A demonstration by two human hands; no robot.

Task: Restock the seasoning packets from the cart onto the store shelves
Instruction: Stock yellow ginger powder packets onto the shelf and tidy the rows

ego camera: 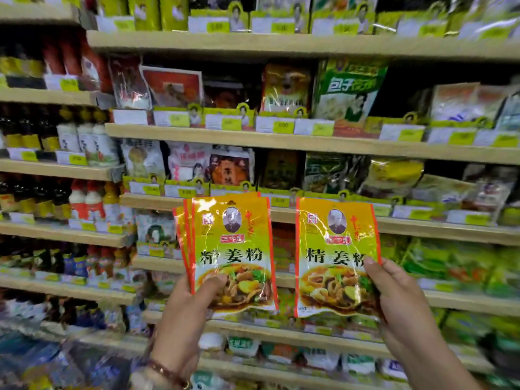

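Note:
My left hand (187, 308) grips a fanned stack of yellow-green seasoning packets (230, 243) with orange edges and a food picture, thumb across the front one. My right hand (394, 299) pinches a single matching packet (336, 254) by its lower right side. Both are held upright in front of the wooden store shelves (281, 139), at about the height of the fourth shelf from the top. The two lots of packets are apart, side by side. The cart is out of view.
Rows of bagged seasonings with yellow price tags (282, 126) fill the shelves ahead. Bottles of sauce (81, 139) stand on the shelves at left. Green bags (450, 263) lie on the lower right shelf. Small pouches (242, 346) line the lowest shelf.

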